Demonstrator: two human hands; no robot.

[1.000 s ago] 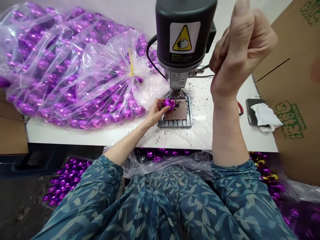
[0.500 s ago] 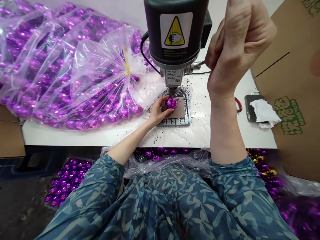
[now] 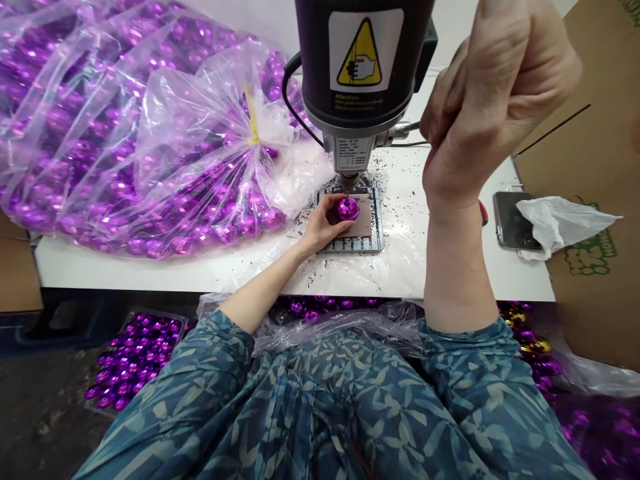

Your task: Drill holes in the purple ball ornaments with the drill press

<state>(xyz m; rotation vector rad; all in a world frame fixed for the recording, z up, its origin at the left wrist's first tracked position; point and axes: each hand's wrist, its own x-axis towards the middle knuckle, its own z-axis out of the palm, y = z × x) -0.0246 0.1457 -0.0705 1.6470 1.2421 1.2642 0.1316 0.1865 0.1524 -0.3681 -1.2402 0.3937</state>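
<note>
The table (image 3: pixel 125 270) is white. Left of the left hand (image 3: pixel 323 227) lies a clear bag (image 3: pixel 75 147) of purple balls. Beneath that hand sits a metal base (image 3: pixel 378 223) – dark specks (image 3: pixel 393 190) scattered around it. Clear film (image 3: pixel 400 257) spreads between the hands. Right of the right hand (image 3: pixel 505 100) lies a phone (image 3: pixel 513 220), partly under a tissue (image 3: pixel 550 223).

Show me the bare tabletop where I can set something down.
Bare white tabletop shows nearer than the phone, between right forearm and cardboard box, and in a narrow strip between the tied bag of purple balls and its near edge. Crowded: slotted base plate with left hand, faceted ball and dark shavings, drill press above.
</note>
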